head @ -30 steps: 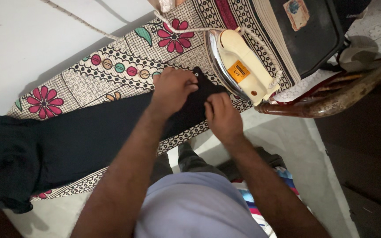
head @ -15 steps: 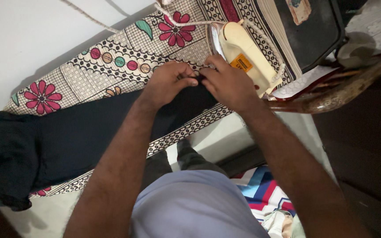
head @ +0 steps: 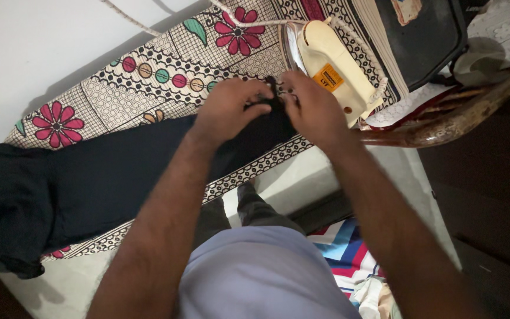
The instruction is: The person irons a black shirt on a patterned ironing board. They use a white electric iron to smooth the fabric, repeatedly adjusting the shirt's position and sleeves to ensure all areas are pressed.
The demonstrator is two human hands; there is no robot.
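A long black garment (head: 107, 177) lies stretched along a board covered in a flower-patterned cloth (head: 149, 82). My left hand (head: 229, 106) and my right hand (head: 311, 106) both pinch the garment's right end between fingers and thumbs, close together. A cream electric iron (head: 329, 68) stands on its heel just right of my right hand, its metal soleplate facing the hands. The garment's left end hangs bunched over the board's left edge.
A braided cord (head: 131, 20) runs from the iron across the white wall. A dark flat case (head: 423, 41) lies at the board's far right, beside a curved wooden chair arm (head: 444, 127). A striped coloured cloth (head: 349, 254) lies on the floor.
My right hand moved up from the garment's lower edge to its top end beside my left hand. Both hands now pinch the end together, slightly lifted.
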